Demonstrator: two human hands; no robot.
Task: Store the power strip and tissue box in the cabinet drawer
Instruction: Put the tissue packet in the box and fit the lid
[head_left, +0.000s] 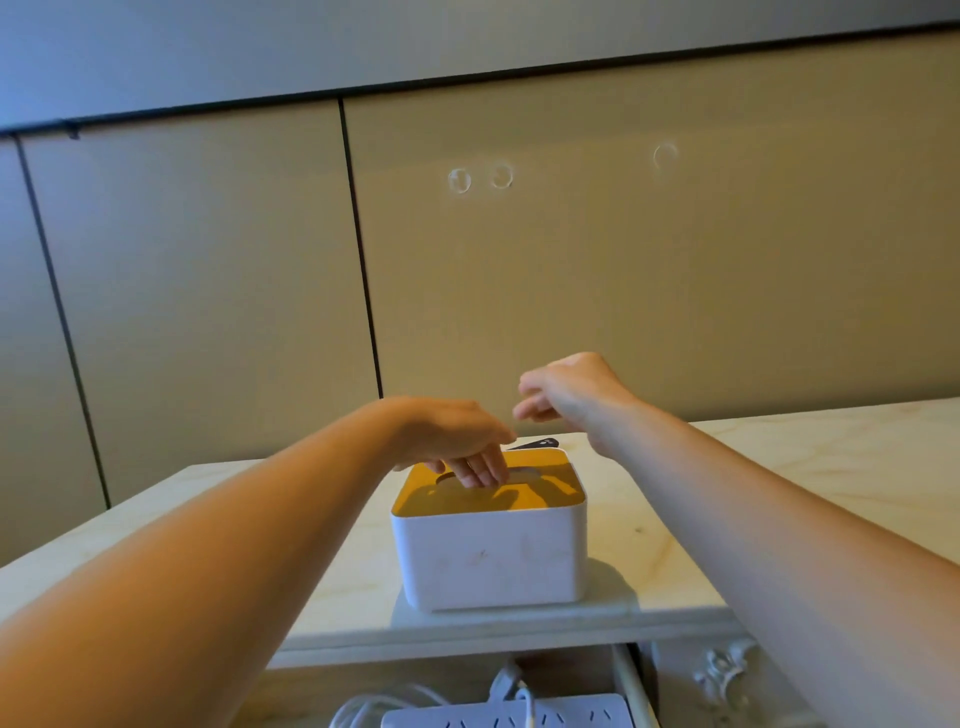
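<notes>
A white tissue box (491, 553) with a yellow-orange lid stands on the pale cabinet top (727, 499), near its front edge. My left hand (457, 439) reaches over the lid, its fingertips pointing down at the oval slot; I cannot tell whether they touch it. My right hand (566, 389) hovers above and behind the box, fingers loosely curled, holding nothing. Below the cabinet's front edge the drawer (631, 686) is pulled out. A white power strip (506, 714) with its coiled white cable (363, 704) lies inside it.
A small dark object (537, 444) lies on the top just behind the box, mostly hidden. Beige wall panels with dark seams rise behind the cabinet. An ornate white carving (727, 675) decorates the cabinet front to the right of the drawer.
</notes>
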